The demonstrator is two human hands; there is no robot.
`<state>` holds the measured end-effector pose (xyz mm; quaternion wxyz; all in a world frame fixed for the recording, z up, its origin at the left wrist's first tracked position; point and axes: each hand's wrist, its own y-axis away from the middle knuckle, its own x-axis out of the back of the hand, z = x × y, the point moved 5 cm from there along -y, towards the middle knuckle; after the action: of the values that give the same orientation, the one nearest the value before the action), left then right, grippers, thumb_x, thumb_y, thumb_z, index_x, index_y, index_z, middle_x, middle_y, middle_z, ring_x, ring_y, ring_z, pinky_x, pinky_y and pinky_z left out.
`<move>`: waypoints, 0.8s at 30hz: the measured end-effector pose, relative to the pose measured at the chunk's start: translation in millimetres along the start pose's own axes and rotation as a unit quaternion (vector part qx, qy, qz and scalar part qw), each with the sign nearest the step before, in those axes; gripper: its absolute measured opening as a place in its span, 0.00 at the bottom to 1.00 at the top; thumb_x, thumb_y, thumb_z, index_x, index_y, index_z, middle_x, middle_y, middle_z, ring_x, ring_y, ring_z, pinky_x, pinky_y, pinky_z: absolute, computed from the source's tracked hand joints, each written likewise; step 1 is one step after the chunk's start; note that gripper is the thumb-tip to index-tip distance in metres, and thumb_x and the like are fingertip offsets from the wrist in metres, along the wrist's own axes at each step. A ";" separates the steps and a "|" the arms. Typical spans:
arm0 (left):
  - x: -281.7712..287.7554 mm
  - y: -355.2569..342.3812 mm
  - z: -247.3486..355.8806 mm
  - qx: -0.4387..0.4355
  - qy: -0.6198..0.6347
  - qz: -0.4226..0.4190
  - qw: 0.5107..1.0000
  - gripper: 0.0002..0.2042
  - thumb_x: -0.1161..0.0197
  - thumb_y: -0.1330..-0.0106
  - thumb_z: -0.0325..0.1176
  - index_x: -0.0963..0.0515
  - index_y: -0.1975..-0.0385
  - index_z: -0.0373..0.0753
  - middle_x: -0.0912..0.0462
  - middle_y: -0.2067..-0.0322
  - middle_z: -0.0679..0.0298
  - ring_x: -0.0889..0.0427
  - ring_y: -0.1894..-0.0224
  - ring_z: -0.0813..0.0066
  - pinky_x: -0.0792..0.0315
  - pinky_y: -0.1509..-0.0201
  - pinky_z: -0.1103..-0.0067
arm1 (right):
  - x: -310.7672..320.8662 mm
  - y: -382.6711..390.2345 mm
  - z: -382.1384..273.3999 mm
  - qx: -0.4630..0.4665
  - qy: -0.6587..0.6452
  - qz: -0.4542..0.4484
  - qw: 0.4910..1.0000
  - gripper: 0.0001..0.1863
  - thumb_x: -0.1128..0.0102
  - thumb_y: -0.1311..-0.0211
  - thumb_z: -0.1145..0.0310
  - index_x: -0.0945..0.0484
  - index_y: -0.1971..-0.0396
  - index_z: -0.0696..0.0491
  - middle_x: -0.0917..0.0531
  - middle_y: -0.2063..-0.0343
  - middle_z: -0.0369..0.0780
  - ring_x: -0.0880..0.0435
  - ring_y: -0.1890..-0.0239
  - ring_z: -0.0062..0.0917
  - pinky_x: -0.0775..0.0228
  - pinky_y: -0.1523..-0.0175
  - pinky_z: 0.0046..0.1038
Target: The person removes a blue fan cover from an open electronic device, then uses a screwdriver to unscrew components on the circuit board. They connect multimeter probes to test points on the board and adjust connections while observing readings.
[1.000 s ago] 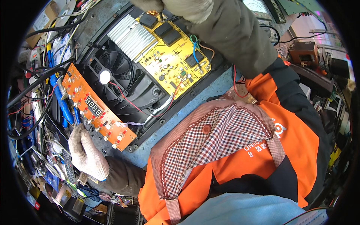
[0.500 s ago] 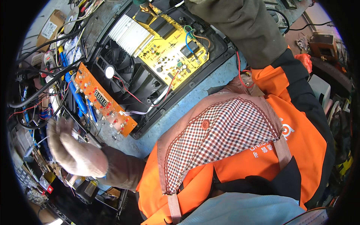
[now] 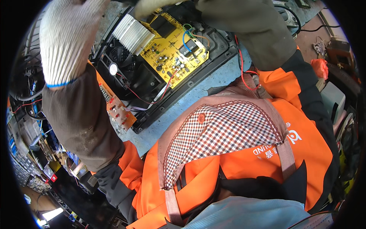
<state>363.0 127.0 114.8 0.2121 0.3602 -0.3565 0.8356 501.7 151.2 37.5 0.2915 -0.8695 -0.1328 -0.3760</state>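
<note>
My left hand (image 3: 72,36), in a white knit glove, reaches over the upper left of an opened black appliance housing (image 3: 143,110); its fingers are cut off at the top edge. My right hand (image 3: 146,7), also gloved, is at the top centre above the yellow circuit board (image 3: 167,65), its fingers mostly out of frame. What either holds cannot be seen. Beside the board sit a ribbed aluminium heat sink (image 3: 131,34) and a black fan (image 3: 114,57). An orange display board (image 3: 120,114) lies along the housing's left side, partly hidden by my left arm. Thin wires join the boards.
The housing rests on a worn blue-grey bench (image 3: 146,139). Tangled cables (image 3: 28,97), tools and parts crowd the left. A red wire (image 3: 244,80) hangs at the right, beside boxy equipment (image 3: 331,99). A lit tube lamp (image 3: 51,213) shows at lower left.
My left hand has swung from beside the orange board's lower end up to the top edge, its forearm now over the left side. My right arm remains raised at the top.
</note>
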 end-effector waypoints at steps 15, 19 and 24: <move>0.5 4.5 -20.2 0.045 0.056 -0.035 0.997 0.20 0.33 0.27 0.23 0.20 0.37 0.27 0.12 0.49 0.55 0.13 0.48 0.72 0.19 0.43 0.76 | -40.8 -14.7 26.3 -0.021 -0.039 -0.032 0.998 0.19 0.28 0.47 0.73 0.15 0.53 0.57 0.11 0.63 0.51 0.10 0.56 0.47 0.19 0.50 0.42; 6.7 1.0 -11.9 0.128 0.028 -0.006 0.991 0.17 0.28 0.26 0.29 0.16 0.42 0.28 0.10 0.60 0.63 0.14 0.60 0.78 0.20 0.54 0.80 | -42.1 -11.2 28.2 0.027 -0.034 0.003 0.999 0.19 0.29 0.47 0.76 0.16 0.52 0.56 0.11 0.63 0.50 0.10 0.57 0.46 0.20 0.50 0.41; 10.4 6.2 -28.4 0.060 0.053 -0.015 0.997 0.14 0.27 0.26 0.28 0.16 0.46 0.28 0.10 0.60 0.63 0.13 0.59 0.78 0.20 0.53 0.81 | -34.6 -8.1 23.6 -0.050 -0.102 -0.065 0.991 0.23 0.29 0.47 0.77 0.17 0.48 0.56 0.10 0.58 0.51 0.10 0.51 0.47 0.20 0.46 0.42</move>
<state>339.7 145.1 106.1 0.2210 0.3326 -0.2884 0.8703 488.0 171.5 2.6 0.2074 -0.9063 -0.1993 -0.3097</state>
